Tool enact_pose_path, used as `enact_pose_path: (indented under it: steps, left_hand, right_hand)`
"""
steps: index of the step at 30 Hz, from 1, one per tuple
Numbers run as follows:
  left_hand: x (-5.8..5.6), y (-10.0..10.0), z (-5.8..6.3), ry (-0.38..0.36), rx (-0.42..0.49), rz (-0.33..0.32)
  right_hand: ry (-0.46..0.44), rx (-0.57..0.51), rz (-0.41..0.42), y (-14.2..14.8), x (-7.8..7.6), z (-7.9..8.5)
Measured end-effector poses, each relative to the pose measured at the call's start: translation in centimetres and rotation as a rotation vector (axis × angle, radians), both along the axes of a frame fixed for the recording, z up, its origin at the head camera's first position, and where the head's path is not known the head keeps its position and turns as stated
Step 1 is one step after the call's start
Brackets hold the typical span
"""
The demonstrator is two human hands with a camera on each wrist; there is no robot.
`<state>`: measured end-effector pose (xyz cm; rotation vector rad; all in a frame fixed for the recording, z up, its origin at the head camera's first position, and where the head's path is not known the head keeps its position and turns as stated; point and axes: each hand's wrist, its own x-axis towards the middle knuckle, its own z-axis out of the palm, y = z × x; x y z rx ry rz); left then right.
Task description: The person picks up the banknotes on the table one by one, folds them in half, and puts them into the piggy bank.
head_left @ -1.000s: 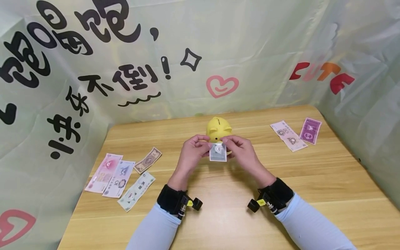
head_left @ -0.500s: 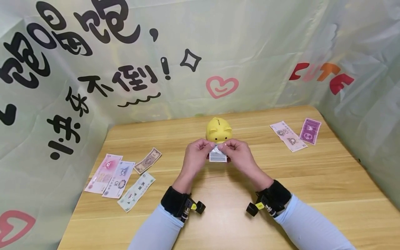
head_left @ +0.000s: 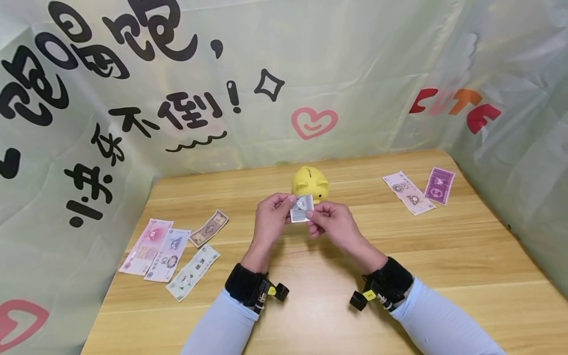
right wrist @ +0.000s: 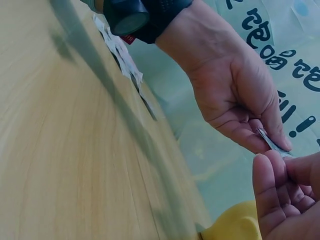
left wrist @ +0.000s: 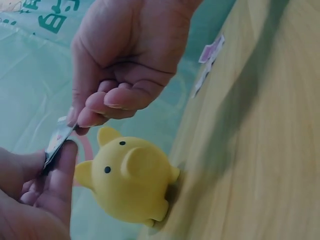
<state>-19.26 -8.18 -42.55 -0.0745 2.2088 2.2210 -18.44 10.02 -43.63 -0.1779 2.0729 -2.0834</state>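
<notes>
A small blue-grey banknote [head_left: 302, 209], apparently folded, is held up between both hands in the head view, slightly tilted. My left hand [head_left: 270, 218] pinches its left edge with thumb and fingers. At its lower right corner, the thumb and fingers of my right hand [head_left: 336, 226] grip it too. Just behind the note stands a yellow piggy bank [head_left: 309, 180] with a slot on top. From the left wrist, the banknote [left wrist: 60, 137] appears nearly edge-on, and the piggy bank [left wrist: 132, 180] faces the camera. The right wrist view catches the note's edge [right wrist: 272, 142] between the fingers.
On the left of the wooden table [head_left: 319, 305] lie a pink note [head_left: 146, 246], a bluish-purple note [head_left: 167, 255], a brown note [head_left: 209, 228] and a green note [head_left: 193, 272]. A pale pink note [head_left: 409, 193] and a purple note [head_left: 440, 186] lie back right. Printed cloth walls [head_left: 364, 74] surround the back.
The note has risen a little and tilted, overlapping the piggy bank's front. My right hand has shifted from the note's upper edge to its lower right corner; the left hand has moved slightly left.
</notes>
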Motion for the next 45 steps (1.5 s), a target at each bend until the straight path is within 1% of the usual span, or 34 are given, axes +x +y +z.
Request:
enact_pose_path:
  steps: [3,5,8,11,14,20,26,31,37,38,41,45]
  left_hand:
    - [-0.1,-0.3,0.3,-0.059,0.085,-0.101]
    - [-0.1,-0.6,0.5,-0.095,0.118,-0.163]
    - [-0.1,-0.8,0.6,-0.136,0.119,-0.200]
    - [-0.2,-1.0,0.6,-0.149,0.106,-0.195]
    - [-0.2,-1.0,0.7,-0.159,0.114,-0.192]
    - [-0.2,-0.9,0.7,-0.172,0.185,-0.192]
    - [0.0,-0.7,0.8,-0.141,0.249,-0.176]
    - [0.1,-0.7,0.7,-0.121,0.252,-0.188]
    - [0.0,-0.7,0.5,-0.124,0.290,-0.222]
    - [0.0,-0.7,0.5,-0.124,0.289,-0.229]
    - [0.1,-0.7,0.6,-0.118,0.246,-0.243]
    - [0.2,-0.6,0.9,-0.119,0.170,-0.224]
  right_hand:
    - [0.004,-0.015,-0.035,0.2,-0.2,0.2]
    - [0.004,-0.030,-0.052,0.4,-0.3,0.2]
    - [-0.005,-0.053,-0.049,0.5,-0.5,0.3]
    - [-0.004,-0.052,-0.035,0.7,-0.7,0.2]
    - [0.009,-0.064,-0.039,0.9,-0.8,0.2]
    - [0.025,-0.128,-0.046,1.1,-1.0,0.0]
    - [0.042,-0.163,-0.043,1.1,-0.8,0.0]
    - [0.064,-0.161,-0.042,1.1,-0.6,-0.1]
    - [0.077,-0.158,-0.064,1.1,-0.5,-0.1]
    - [0.079,-0.155,-0.066,1.1,-0.4,-0.1]
    - [0.087,-0.138,-0.063,1.1,-0.3,-0.1]
    - [0.092,-0.119,-0.050,1.3,-0.2,0.1]
